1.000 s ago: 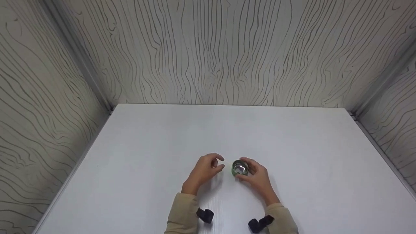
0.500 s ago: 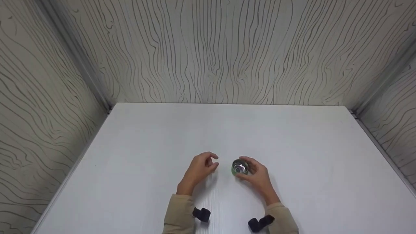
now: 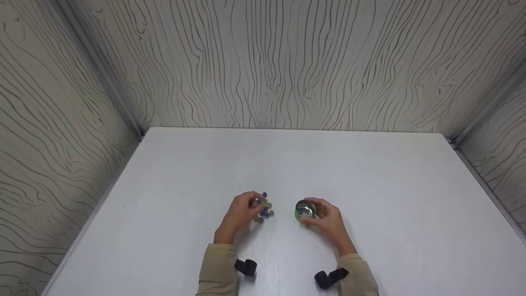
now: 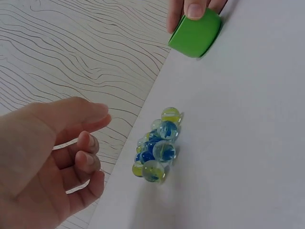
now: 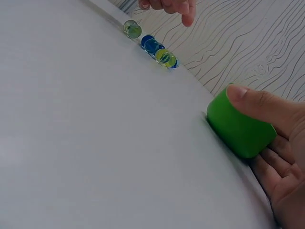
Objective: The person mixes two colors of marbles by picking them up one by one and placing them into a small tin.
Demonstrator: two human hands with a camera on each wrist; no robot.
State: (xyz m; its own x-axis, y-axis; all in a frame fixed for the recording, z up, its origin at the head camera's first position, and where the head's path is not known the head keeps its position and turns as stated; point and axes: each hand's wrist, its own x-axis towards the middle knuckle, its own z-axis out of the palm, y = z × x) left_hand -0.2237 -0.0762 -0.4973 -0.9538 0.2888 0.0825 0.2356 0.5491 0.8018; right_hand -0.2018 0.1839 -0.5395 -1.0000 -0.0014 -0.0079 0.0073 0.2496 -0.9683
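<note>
Several glass marbles (image 4: 156, 151), clear with blue or yellow-green inside, lie clustered on the white table. My left hand (image 3: 240, 211) is beside and partly over them in the head view. Its fingers are loosely bent, with nothing in them in the left wrist view (image 4: 52, 157). To the right, my right hand (image 3: 330, 222) grips a small green cup (image 5: 238, 126) between thumb and fingers. The cup's mouth faces up in the head view and its inside is shiny silver; it appears to touch the table. My right palm is only partly visible in the right wrist view.
The white table (image 3: 185, 172) reaches back to a wall (image 3: 263, 65) with a wood-grain pattern. Similar panels stand at left and right. A black wrist camera (image 3: 246, 267) sits on the left sleeve, another black camera (image 3: 328, 278) on the right.
My left hand has moved a little left, away from the cup. Marbles now show at its fingers, where none were visible before. The right hand and cup have hardly moved.
</note>
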